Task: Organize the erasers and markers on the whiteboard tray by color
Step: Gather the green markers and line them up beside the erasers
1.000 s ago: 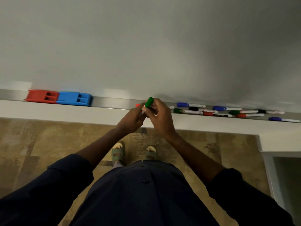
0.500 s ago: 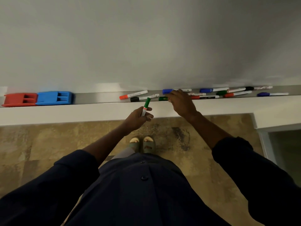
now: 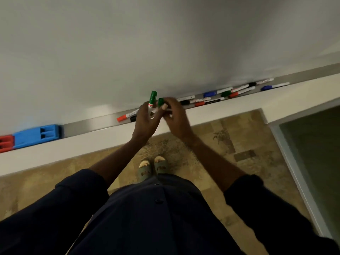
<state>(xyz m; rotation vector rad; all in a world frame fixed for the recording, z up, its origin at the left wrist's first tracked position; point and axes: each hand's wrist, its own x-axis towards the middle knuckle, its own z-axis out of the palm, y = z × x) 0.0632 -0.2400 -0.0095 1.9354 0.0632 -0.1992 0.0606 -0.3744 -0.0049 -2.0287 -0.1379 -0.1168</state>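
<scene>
My left hand (image 3: 146,120) grips a green-capped marker (image 3: 152,100) upright in front of the whiteboard tray (image 3: 88,126). Touching it from the right, my right hand (image 3: 174,116) holds a second green marker (image 3: 160,102), only its cap showing. Behind my left hand a red-capped marker (image 3: 127,115) and a black-capped one (image 3: 132,118) lie on the tray. Further right lie several mixed markers: black (image 3: 184,102), red (image 3: 200,103), blue (image 3: 210,94), green (image 3: 226,93). A blue eraser (image 3: 36,133) and a red eraser (image 3: 6,143) sit together at the tray's left end.
The whiteboard (image 3: 165,43) fills the upper view. A white ledge (image 3: 73,146) runs under the tray. A blue marker (image 3: 266,87) lies alone at the far right. Below are my sandalled feet (image 3: 153,167) on a brown tiled floor, with a door frame (image 3: 294,172) at right.
My right hand picked a second green marker off the tray and brought it left to my left hand, which rose with its green marker. The view tilted, the tray now slanting up to the right.
</scene>
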